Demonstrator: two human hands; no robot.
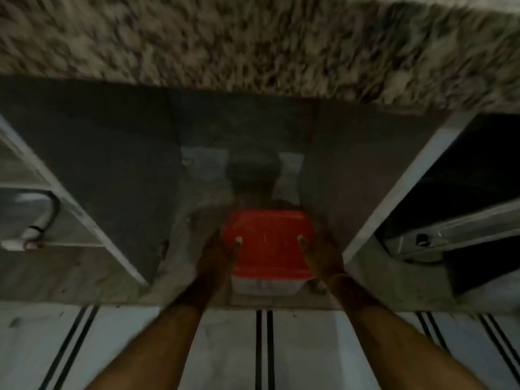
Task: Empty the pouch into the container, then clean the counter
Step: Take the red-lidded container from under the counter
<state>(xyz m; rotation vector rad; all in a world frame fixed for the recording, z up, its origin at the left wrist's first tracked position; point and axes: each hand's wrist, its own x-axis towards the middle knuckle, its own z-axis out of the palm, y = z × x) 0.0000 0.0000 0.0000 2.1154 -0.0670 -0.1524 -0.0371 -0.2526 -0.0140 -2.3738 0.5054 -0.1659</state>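
A container [267, 285] with a red lid [270, 243] and a pale body sits low in a dim recess under the speckled granite counter [253, 43]. My left hand [219, 254] grips its left side and my right hand [320, 254] grips its right side, thumbs resting on the lid. The lid is on. No pouch is in view. The whole picture is blurred by motion.
A white partition [84, 215] slants down on the left with a white pipe [31, 235] behind it. On the right a white partition [408, 192] borders a dark compartment with a metal rail [450, 232]. White floor tiles with black stripes [264, 350] lie in front.
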